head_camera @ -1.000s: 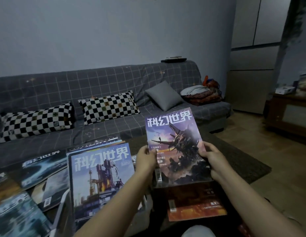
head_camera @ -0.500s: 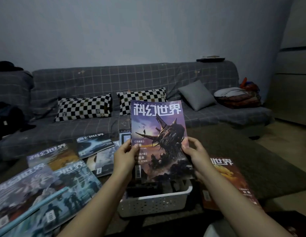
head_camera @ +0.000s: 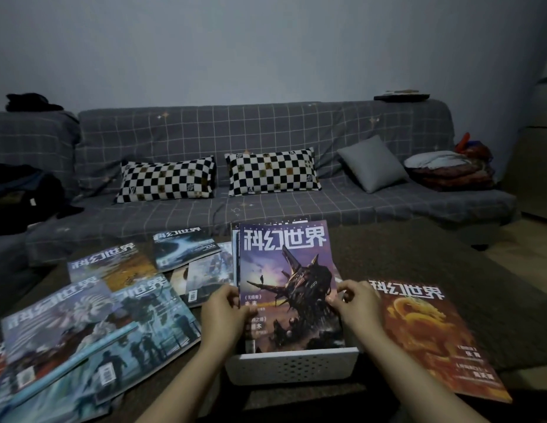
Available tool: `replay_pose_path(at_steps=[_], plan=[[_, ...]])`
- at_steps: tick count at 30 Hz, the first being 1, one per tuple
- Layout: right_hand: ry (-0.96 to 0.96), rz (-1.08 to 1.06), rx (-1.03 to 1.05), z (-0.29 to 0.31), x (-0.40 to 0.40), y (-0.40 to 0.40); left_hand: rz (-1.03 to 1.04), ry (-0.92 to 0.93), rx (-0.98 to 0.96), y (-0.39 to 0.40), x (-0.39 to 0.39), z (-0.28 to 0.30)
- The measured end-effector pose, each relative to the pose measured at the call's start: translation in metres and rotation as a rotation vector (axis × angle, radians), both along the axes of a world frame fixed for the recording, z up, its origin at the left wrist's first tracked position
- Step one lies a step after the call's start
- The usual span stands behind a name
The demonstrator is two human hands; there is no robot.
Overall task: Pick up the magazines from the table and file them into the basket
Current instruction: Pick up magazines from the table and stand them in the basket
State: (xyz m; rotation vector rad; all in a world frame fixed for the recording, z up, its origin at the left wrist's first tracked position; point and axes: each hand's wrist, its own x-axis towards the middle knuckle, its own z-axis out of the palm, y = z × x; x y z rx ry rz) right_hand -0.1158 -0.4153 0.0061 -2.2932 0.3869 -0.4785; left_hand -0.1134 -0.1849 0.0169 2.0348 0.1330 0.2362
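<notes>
A purple magazine (head_camera: 289, 282) with a spaceship cover stands upright inside the white perforated basket (head_camera: 293, 366), its lower edge below the rim. My left hand (head_camera: 224, 312) grips its left edge and my right hand (head_camera: 359, 303) pinches its right edge. Behind it in the basket stand other magazines (head_camera: 234, 257), of which only thin edges show. An orange dragon-cover magazine (head_camera: 424, 334) lies on the table just right of the basket. Several blue and grey magazines (head_camera: 92, 328) lie spread over the table's left half.
A grey checked sofa (head_camera: 266, 209) runs along the far side of the table, with two checkerboard cushions (head_camera: 166, 178), a grey pillow and folded blankets. Dark clothing (head_camera: 18, 196) is piled at the left. A dark rug (head_camera: 434, 270) covers the floor to the right.
The purple magazine has gone down from chest height into the basket, both hands still holding its edges. My view has swung left and down, bringing more of the table's magazines into sight.
</notes>
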Motion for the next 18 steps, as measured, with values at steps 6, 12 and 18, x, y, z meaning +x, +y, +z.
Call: replay_pose_path(at_steps=[6, 12, 18], plan=[[0.019, -0.042, -0.030, -0.004, 0.000, 0.000, 0.045, 0.023, 0.307, -0.004, 0.004, -0.005], [0.007, -0.051, 0.051, -0.007, -0.007, -0.004, 0.020, -0.052, 0.234, -0.016, -0.008, 0.001], [-0.068, 0.038, 0.185, -0.007, -0.021, -0.013, -0.124, -0.135, 0.051, -0.068, -0.026, 0.016]])
